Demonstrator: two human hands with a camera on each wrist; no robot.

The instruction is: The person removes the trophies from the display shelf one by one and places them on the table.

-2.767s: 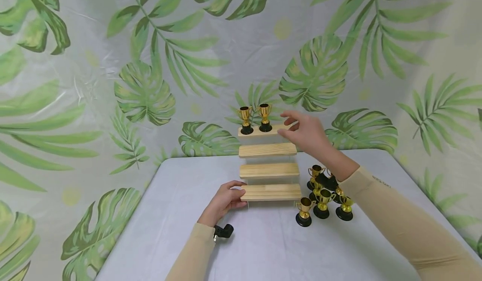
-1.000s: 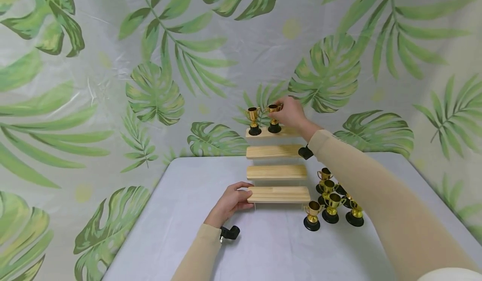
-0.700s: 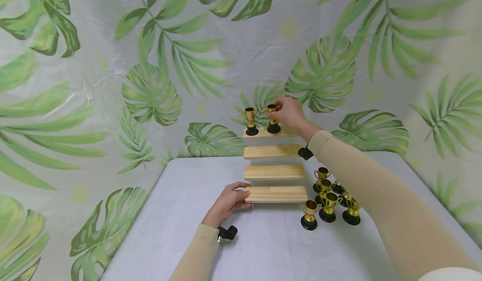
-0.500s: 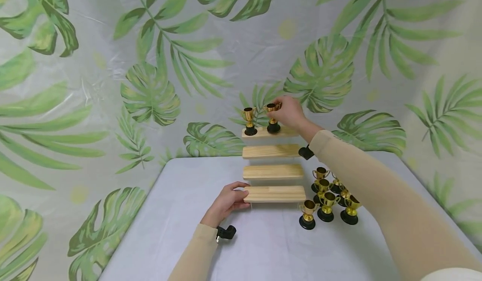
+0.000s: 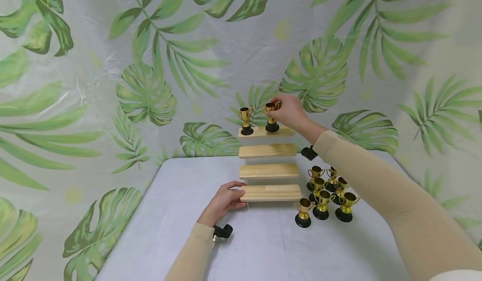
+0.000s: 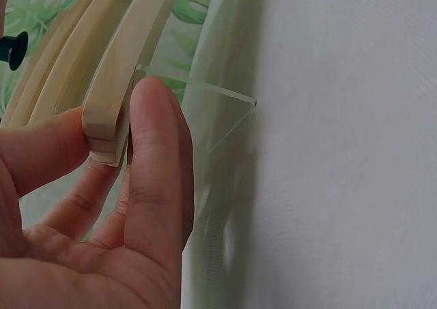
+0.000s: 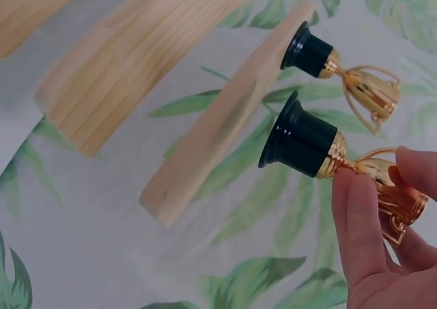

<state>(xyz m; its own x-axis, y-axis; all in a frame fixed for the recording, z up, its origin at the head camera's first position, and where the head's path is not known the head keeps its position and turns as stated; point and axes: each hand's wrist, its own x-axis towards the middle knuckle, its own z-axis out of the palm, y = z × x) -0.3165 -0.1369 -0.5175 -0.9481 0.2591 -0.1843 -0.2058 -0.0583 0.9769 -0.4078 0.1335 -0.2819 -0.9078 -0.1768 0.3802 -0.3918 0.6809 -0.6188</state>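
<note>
My right hand [image 5: 289, 112] pinches a small gold trophy cup [image 5: 270, 109] with a black base, over the top board [image 5: 260, 133] of a four-step wooden display stand. In the right wrist view, the fingers hold the cup part, and the black base [image 7: 300, 138] appears slightly apart from the board. A second trophy [image 5: 246, 115] stands upright to its left on the same board. My left hand [image 5: 223, 201] grips the left end of the lowest board [image 5: 271, 193]; in the left wrist view its fingers are on both faces of that board [image 6: 113, 97].
Several more gold trophies [image 5: 322, 203] stand grouped on the white-covered table [image 5: 256, 247], right of the stand. The two middle boards [image 5: 268, 150] are bare. Behind the table hangs a leaf-patterned cloth [image 5: 211, 63]. Clear legs [image 6: 205, 87] support the lowest board.
My right hand, earlier open beside the top board, has taken hold of the right-hand trophy and shifted it a little to the right. My left hand keeps its grip on the lowest board.
</note>
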